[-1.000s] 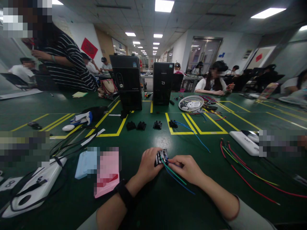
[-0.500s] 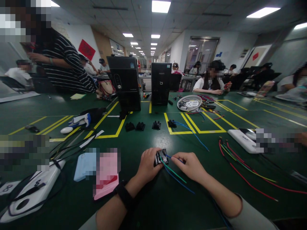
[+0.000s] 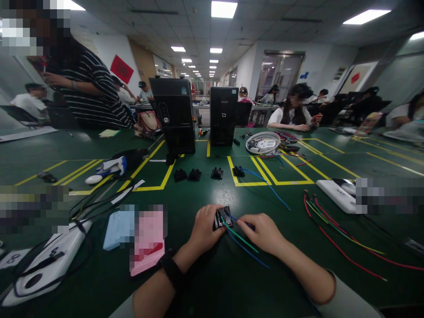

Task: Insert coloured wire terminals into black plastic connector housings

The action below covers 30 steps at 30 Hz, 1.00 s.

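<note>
Wire fitting seems the step in hand, calling for steady alignment: at lower centre of the frame, the left hand [image 3: 206,227] grips a boxy black-and-silver block [image 3: 227,211], while the right hand [image 3: 263,232] pinches a slim blue wire [image 3: 233,217] between its fingers. A smooth green wire [image 3: 243,240] trails from the block toward lower right.

"What does the left hand [image 3: 206,226] hide?"
"One side of the black block [image 3: 227,210]; its details are too small to tell."
"And the right hand [image 3: 264,230]?"
"It covers part of a blue wire [image 3: 233,217]."
"The pink case [image 3: 149,238]?"
"Blurred into squares across its top."
"That long red wire [image 3: 402,266]?"
"Cut off by the right edge."
</note>
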### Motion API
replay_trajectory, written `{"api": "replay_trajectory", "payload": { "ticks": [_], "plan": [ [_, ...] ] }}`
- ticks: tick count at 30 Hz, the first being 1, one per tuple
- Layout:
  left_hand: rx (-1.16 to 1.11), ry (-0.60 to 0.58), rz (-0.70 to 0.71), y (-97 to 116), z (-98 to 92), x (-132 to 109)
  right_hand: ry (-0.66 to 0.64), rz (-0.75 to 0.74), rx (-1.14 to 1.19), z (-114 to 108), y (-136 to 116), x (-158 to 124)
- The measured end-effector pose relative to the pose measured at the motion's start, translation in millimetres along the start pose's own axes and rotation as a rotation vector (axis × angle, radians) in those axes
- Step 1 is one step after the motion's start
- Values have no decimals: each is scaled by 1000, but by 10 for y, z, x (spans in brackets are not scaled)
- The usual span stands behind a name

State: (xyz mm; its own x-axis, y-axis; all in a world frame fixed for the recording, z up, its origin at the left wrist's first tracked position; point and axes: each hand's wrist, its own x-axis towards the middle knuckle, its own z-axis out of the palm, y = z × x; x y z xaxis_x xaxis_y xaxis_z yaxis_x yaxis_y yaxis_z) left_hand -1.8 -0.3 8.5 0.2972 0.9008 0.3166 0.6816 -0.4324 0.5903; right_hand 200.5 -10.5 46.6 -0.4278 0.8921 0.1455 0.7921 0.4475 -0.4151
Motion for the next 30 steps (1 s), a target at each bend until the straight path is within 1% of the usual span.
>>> {"api": "replay_trajectory", "payload": {
  "ticks": [2,4,7,10,12,14,16,19,22,24,26,28,30],
  "plan": [
    [-3,-5,-3,7,-4,2,57,9,18,16,1,-2],
    [-6,-10,-5,14,-8,3,107,-17,56,50,1,-9],
    [-9,-8,6,17,-11,3,129,-86,104,99,1,-23],
    [-9,-8,22,6,-7,2,49,-167,86,91,5,-27],
    [-7,-9,27,-5,-1,3,-27,-183,36,52,10,-19],
    [-7,-2,33,-15,7,4,-72,-147,-20,6,15,-4],
    [-4,3,29,-20,12,6,-77,-81,-64,-35,19,7],
    [0,1,18,-15,9,8,-42,-1,-94,-70,21,7],
    [-1,-3,8,-1,-2,11,53,16,-67,-66,22,-12],
    [-1,-1,4,6,-7,13,123,3,-25,-42,23,-22],
    [-3,2,8,7,-7,11,161,-37,29,-12,20,-25],
    [-4,3,17,3,-1,8,156,-95,97,13,13,-23],
    [-4,2,25,-2,6,4,119,-133,154,25,4,-22]
  ]
}}
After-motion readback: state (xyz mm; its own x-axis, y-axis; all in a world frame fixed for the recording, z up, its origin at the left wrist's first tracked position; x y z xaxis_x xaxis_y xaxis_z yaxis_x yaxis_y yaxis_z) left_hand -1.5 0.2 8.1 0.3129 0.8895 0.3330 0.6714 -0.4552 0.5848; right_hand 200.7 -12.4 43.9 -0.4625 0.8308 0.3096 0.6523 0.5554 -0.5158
